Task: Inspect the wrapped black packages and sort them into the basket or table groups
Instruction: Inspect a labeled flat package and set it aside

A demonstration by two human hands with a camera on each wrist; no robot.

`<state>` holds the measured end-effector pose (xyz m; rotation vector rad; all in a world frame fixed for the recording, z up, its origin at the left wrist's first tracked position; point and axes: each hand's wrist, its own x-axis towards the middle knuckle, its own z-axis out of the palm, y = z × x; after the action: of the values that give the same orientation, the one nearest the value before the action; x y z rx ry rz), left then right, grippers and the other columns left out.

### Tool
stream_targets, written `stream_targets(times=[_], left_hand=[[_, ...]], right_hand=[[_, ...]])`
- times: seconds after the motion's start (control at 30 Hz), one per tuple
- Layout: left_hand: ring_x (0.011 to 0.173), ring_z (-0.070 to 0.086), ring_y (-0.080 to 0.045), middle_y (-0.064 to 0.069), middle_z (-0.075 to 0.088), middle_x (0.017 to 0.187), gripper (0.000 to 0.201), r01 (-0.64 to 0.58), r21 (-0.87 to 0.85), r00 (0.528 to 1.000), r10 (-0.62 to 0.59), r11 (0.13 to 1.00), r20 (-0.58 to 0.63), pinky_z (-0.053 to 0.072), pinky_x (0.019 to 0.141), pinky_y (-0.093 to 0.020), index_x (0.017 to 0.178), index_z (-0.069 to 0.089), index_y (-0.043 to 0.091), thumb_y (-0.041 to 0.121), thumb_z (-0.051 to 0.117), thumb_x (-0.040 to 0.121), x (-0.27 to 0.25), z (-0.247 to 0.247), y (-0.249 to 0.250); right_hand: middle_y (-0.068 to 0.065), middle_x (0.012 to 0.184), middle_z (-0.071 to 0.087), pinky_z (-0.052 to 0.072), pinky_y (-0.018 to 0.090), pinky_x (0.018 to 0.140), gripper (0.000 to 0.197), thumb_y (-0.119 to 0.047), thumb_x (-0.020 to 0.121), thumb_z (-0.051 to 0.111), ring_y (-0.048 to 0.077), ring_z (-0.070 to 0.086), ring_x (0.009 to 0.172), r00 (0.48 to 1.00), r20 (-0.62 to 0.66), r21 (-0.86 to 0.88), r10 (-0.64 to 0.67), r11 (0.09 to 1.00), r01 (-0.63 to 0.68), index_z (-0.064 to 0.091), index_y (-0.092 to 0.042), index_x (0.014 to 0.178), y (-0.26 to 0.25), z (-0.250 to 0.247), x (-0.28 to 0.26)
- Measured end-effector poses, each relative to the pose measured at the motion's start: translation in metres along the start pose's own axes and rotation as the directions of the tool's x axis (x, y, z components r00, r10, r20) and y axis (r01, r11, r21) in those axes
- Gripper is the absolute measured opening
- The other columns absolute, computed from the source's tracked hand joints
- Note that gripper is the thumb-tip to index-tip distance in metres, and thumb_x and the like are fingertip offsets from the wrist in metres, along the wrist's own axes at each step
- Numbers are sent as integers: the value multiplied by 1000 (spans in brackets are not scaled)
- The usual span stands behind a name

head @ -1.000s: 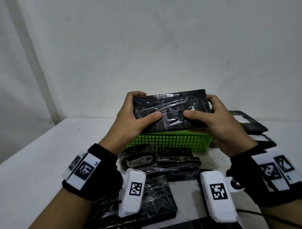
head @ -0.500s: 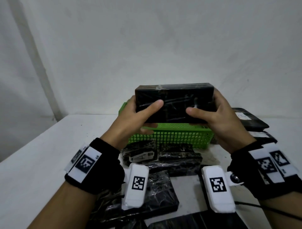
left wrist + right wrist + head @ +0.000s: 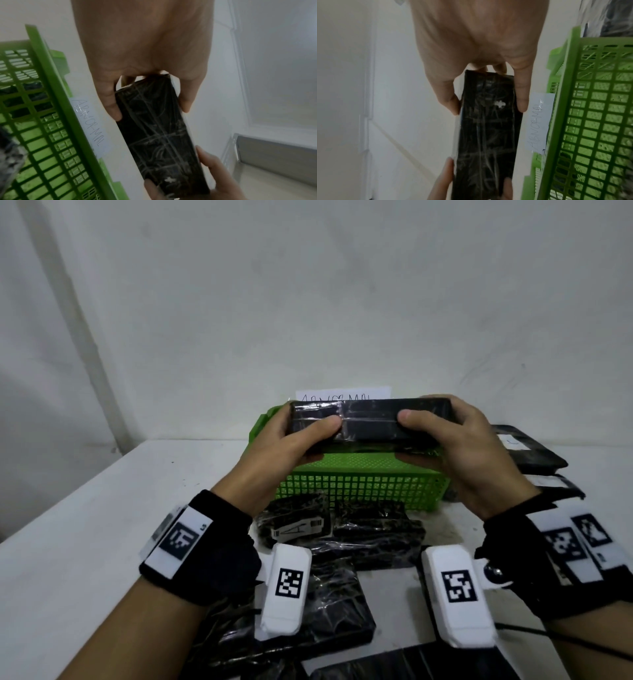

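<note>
Green basket (image 3: 359, 484) holds blk wrapped pkgs (image 3: 10, 86).

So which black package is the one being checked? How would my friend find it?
Find the green basket in the middle of the white table. Just above its rim, the left hand and right hand grip the ends of one wrapped black package. It is the only package off the table, and it bears a small white mark.
</note>
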<state>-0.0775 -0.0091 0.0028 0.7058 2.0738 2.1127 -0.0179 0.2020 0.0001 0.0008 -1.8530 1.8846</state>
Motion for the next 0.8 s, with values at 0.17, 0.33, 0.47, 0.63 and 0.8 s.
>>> stream_targets(times=[0.17,0.33,0.47,0.63,0.8], left_hand=[[94,68,-11,7,71,101,57,-43,-32,998,41,999,-50,52,98,-45,120,60,22,34,83,69,-1,-3,8],[116,64,-16,6,61,131,70,80,-53,996,-78,995,33,56,96,-43,141,49,35,60,70,79,-4,-4,12],[98,73,-34,-12,71,123,55,211,-184,970,-183,960,158,63,74,-36,131,62,17,39,66,82,-4,-6,13],[86,73,-23,-11,72,114,69,77,-310,996,-60,948,66,63,74,-39,137,47,11,16,70,72,0,-8,8],[83,73,-15,1,73,107,61,-5,-192,1000,3,981,-9,60,67,-35,130,54,18,24,76,73,-2,1,3]], right_hand=[[0,97,64,63,51,79,36,-23,83,79,33,71,101,976,-55,-64,-213,976,209,49,-21,102,2,14,-5],[-3,123,62,56,27,82,42,-38,66,76,10,64,107,941,21,-73,-339,938,340,48,-26,94,-1,3,-8],[2,137,51,46,13,85,25,-37,81,63,0,55,110,891,69,-136,-449,880,454,49,-22,96,-1,6,-11],[-14,135,50,54,39,102,79,-45,82,79,7,63,117,952,74,-248,-296,920,305,31,-34,144,6,9,-7],[-26,120,54,56,44,96,90,-63,67,75,7,63,113,964,22,-396,-264,883,251,31,-35,141,7,13,-11]])
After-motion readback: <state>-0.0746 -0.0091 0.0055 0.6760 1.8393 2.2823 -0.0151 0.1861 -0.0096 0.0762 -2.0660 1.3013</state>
